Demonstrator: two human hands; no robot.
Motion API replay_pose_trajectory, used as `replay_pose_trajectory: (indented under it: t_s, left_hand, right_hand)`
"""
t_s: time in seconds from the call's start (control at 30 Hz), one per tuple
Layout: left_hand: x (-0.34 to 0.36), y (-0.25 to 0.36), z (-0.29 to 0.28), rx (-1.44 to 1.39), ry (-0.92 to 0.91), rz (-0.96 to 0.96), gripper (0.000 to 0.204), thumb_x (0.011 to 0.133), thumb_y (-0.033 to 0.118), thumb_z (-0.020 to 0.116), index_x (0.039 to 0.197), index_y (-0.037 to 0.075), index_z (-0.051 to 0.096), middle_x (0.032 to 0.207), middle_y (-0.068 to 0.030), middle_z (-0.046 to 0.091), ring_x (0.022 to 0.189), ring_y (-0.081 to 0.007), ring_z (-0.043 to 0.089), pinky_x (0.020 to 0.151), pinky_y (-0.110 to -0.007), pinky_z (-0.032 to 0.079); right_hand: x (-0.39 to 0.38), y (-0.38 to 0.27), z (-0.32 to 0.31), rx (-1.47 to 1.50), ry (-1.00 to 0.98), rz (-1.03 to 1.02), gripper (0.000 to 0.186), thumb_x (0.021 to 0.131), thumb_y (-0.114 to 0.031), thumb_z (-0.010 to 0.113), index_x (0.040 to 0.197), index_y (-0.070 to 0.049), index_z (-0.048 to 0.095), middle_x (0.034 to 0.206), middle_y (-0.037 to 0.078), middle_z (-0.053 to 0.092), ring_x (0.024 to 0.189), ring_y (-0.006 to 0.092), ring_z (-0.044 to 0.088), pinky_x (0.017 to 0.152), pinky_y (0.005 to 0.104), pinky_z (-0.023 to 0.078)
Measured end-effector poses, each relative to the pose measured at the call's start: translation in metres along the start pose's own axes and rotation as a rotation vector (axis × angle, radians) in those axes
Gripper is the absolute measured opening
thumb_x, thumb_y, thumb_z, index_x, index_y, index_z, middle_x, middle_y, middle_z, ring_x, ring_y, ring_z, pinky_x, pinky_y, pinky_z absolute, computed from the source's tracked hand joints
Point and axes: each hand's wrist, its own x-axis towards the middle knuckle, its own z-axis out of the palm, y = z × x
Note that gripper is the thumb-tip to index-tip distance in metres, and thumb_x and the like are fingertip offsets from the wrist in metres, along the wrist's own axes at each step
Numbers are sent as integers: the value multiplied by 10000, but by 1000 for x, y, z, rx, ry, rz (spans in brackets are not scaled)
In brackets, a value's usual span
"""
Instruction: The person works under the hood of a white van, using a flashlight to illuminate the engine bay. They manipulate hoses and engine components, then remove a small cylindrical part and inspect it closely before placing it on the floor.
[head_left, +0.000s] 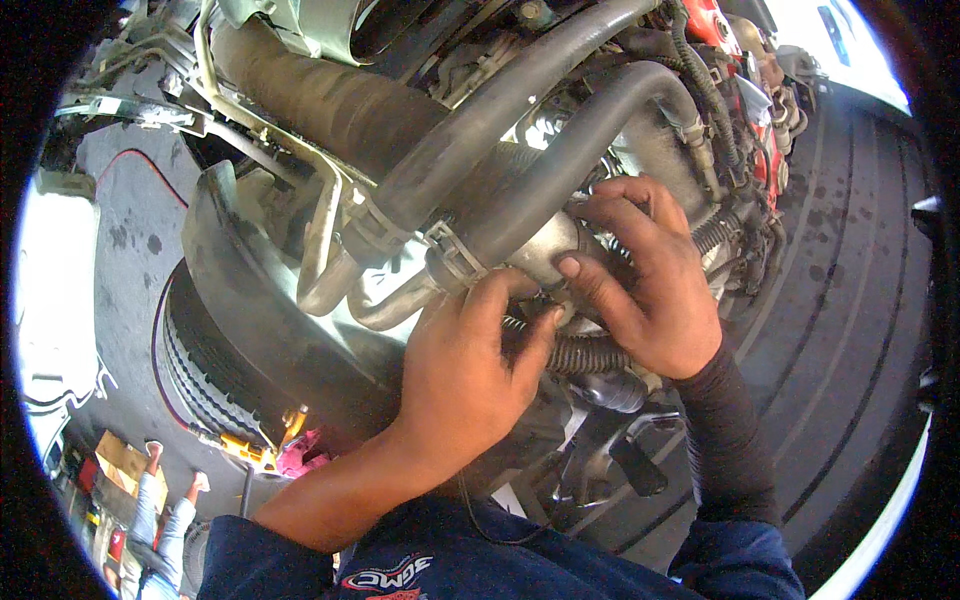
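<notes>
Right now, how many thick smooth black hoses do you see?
2: the straighter hose, running down-left from the top, and the curved hose beside it, lower in view. Others may be hidden.

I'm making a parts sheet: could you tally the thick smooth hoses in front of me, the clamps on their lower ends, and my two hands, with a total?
Thick, smooth black tubular hoses: 2
Grey band-shaped clamps on their lower ends: 2
Bare left hand and bare right hand: 2
Total: 6
</notes>
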Motion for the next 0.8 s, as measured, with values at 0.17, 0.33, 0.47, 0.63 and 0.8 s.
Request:
replay_pose_trajectory:
  t_s: [0.17,0.33,0.47,0.63,0.8]
  left_hand:
    - [0,-1,3,52,30,54,344,960,193,827,1215,19,677,1089,-222,699,981,-451,697,835,-526,557]
    - [0,0,9,159,63,172,328,968,185,793,1215,2,678,1116,-202,653,1002,-413,687,861,-504,572]
    - [1,1,15,263,100,257,352,968,145,760,1253,-26,642,1144,-212,624,1020,-419,672,882,-501,569]
    - [-1,6,17,271,158,173,281,989,125,759,1197,-29,650,1137,-250,674,1056,-474,682,913,-526,565]
    - [-7,5,15,212,240,145,283,992,144,791,1167,-21,643,1034,-224,699,948,-444,701,844,-517,566]
  right_hand:
    - [0,-1,1,5,17,6,424,933,-229,841,1260,17,733,1292,211,682,1259,404,639,1099,470,495]
    - [1,3,8,12,129,-70,396,943,-320,843,1192,-23,764,1191,188,732,1158,421,673,1041,512,507]
    - [-1,2,9,14,149,-81,393,950,-330,839,1190,-28,767,1184,190,738,1154,419,680,1063,510,499]
    - [-2,3,10,-5,159,-78,423,985,-398,793,1199,-34,775,1177,207,753,1183,415,682,1078,523,495]
    - [0,6,14,-3,182,-13,478,998,-486,775,1169,-41,801,1175,208,758,1149,412,703,1043,522,531]
